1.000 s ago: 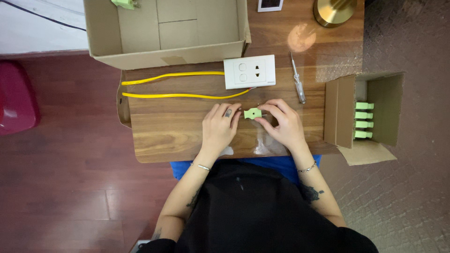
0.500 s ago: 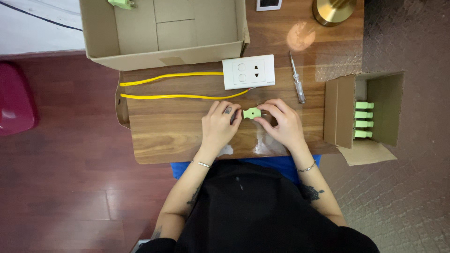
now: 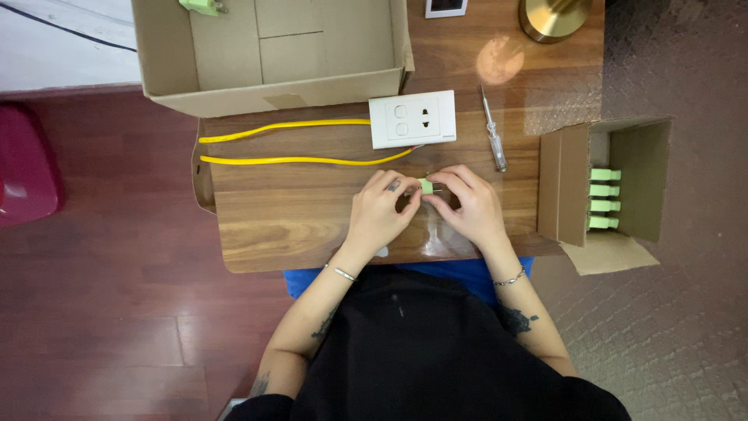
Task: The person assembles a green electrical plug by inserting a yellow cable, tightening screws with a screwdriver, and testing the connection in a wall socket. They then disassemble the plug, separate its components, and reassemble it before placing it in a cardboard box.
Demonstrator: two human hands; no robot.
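Hands meeting at table centre, fingertips pinched from both sides on one small green plug (image 3: 425,185). Left hand (image 3: 379,212) curled, thumb and forefinger closed on the plug's left end; right hand (image 3: 467,206) curled likewise, fingers closed on the right end, where short metal pins seem to stick out at 3 o'clock. Plug held just above the wooden table (image 3: 257,234), not resting on it as far as can be told.

Progress, judged from layout: one plug only in hand; not yet seated in the white socket plate (image 3: 412,118) lying at 12 o'clock from the hands, nothing plugged into its face. Four more green plugs (image 3: 605,199) stacked in the small open box (image 3: 561,187) at 3 o'clock, untouched. One green plug (image 3: 201,6) lying in the large cardboard box (image 3: 273,86) at 11 o'clock, far corner. So probably early in the batch, most pieces unhandled.

Look of the plug: pale green, blocky, small enough to hide mostly behind fingertips; detail too fine to read.

Around: two yellow wires (image 3: 288,144) running from the socket plate toward 9 o'clock; screwdriver (image 3: 492,139) with clear handle at 1 o'clock, idle. Brass lamp base (image 3: 549,19) at table's far edge.
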